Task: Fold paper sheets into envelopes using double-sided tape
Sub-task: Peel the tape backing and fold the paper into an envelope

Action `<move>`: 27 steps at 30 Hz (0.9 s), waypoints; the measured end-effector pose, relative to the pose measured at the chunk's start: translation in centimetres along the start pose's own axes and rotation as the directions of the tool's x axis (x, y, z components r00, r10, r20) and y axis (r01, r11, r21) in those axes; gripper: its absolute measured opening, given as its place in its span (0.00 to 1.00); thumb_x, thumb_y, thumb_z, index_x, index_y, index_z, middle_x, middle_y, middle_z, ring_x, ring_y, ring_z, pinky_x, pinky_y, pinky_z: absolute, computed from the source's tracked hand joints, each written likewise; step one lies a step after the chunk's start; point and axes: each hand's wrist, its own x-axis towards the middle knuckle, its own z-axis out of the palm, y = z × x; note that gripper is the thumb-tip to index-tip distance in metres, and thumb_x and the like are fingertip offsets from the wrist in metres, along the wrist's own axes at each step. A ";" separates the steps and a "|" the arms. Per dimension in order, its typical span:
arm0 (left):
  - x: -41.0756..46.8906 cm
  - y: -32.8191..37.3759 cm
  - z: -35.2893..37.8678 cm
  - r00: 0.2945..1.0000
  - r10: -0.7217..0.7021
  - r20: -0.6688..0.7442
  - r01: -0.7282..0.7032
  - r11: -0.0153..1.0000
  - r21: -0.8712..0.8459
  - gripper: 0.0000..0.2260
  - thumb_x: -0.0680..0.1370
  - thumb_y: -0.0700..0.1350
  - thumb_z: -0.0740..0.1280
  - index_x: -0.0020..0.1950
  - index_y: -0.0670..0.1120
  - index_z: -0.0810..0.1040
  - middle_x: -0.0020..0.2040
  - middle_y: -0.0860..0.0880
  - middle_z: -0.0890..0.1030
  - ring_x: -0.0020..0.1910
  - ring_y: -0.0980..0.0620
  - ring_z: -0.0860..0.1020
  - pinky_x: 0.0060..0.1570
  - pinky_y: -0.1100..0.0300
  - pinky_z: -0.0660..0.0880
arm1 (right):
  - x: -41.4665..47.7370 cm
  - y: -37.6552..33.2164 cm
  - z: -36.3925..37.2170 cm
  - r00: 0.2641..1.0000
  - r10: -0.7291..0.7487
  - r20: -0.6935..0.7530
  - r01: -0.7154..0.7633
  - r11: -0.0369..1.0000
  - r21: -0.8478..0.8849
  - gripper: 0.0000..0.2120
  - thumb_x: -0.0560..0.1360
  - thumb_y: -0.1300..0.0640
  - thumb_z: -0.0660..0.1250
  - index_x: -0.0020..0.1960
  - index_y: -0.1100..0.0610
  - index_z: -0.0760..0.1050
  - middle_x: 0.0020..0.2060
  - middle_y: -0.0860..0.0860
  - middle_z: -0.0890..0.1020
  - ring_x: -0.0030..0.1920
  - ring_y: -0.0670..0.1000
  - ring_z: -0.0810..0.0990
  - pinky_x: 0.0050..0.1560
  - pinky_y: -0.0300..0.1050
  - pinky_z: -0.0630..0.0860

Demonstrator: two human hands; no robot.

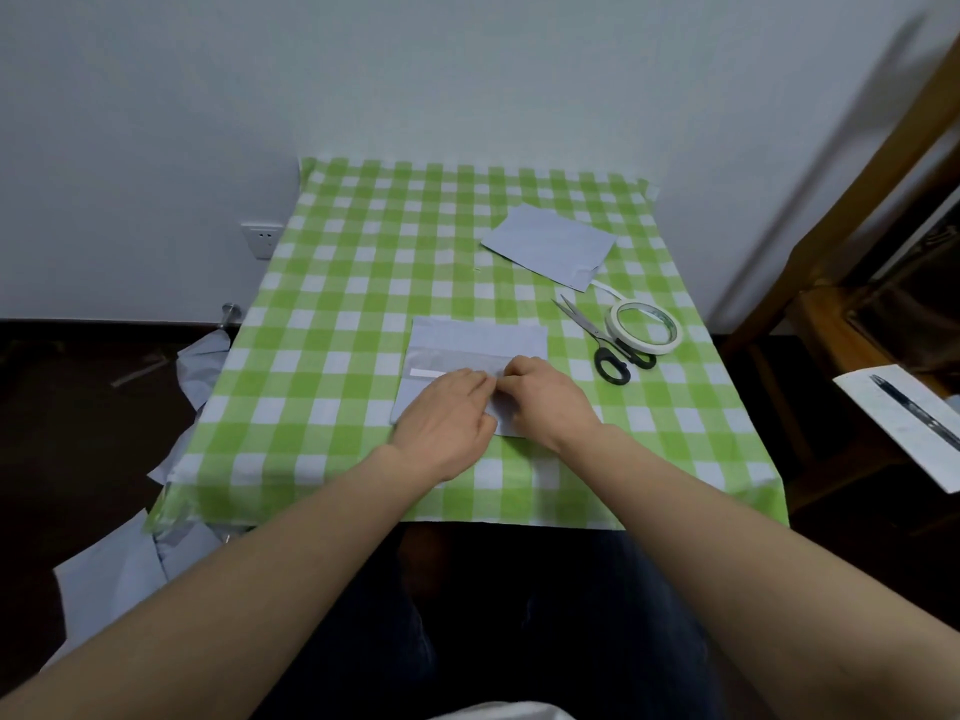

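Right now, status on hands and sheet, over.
Left hand flat on folded sheet. Right hand curled at end of tape strip, grip unclear. Scissors and tape roll lie apart, nothing blocking.

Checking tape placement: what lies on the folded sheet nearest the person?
A white tape strip shows on the left. The left hand and right hand rest on the sheet, hiding anything beneath them.

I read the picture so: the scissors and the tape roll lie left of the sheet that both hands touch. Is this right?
Not quite. In the head view the scissors and the tape roll lie right of the sheet that the left hand and the right hand touch, not left.
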 end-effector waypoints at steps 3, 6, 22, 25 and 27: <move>-0.2 -0.8 0.3 0.999 0.009 0.036 -0.010 1.000 0.019 0.24 0.80 0.47 0.48 0.76 0.42 0.58 0.76 0.46 0.60 0.74 0.51 0.57 0.72 0.62 0.46 | 0.1 0.0 -0.1 1.000 0.005 -0.002 -0.005 1.000 0.010 0.18 0.75 0.63 0.59 0.63 0.57 0.75 0.61 0.53 0.73 0.61 0.55 0.70 0.55 0.45 0.72; -0.8 -2.0 0.2 0.999 -0.031 0.026 0.031 1.000 0.001 0.26 0.78 0.48 0.47 0.75 0.42 0.59 0.76 0.46 0.60 0.74 0.51 0.58 0.72 0.63 0.47 | 0.1 0.1 -0.2 1.000 0.004 0.000 -0.004 1.000 0.017 0.18 0.75 0.64 0.59 0.63 0.57 0.76 0.62 0.52 0.73 0.63 0.55 0.70 0.57 0.46 0.72; -1.8 -4.4 0.0 0.988 -0.103 -0.112 0.098 0.994 -0.048 0.24 0.79 0.48 0.50 0.72 0.42 0.66 0.73 0.46 0.66 0.71 0.49 0.64 0.70 0.61 0.56 | 0.3 0.2 -0.2 0.999 0.045 -0.026 -0.044 0.998 0.039 0.17 0.74 0.63 0.60 0.60 0.55 0.78 0.58 0.51 0.75 0.61 0.54 0.72 0.52 0.46 0.74; -2.1 -4.8 -0.3 0.984 -0.097 -0.147 0.093 0.995 -0.034 0.30 0.71 0.51 0.46 0.61 0.38 0.78 0.62 0.42 0.78 0.60 0.44 0.76 0.60 0.55 0.72 | 1.3 -0.4 -0.6 0.996 0.065 -0.069 -0.065 0.998 -0.005 0.14 0.74 0.62 0.58 0.53 0.58 0.80 0.52 0.54 0.78 0.56 0.57 0.73 0.44 0.43 0.71; -2.3 -5.1 0.0 0.980 -0.055 -0.191 0.051 0.998 -0.023 0.24 0.71 0.48 0.52 0.53 0.38 0.82 0.54 0.41 0.82 0.52 0.43 0.81 0.51 0.52 0.78 | 1.6 -0.8 -1.1 0.995 0.039 -0.089 -0.038 0.999 0.012 0.14 0.75 0.61 0.58 0.54 0.58 0.80 0.51 0.54 0.79 0.56 0.57 0.73 0.45 0.46 0.73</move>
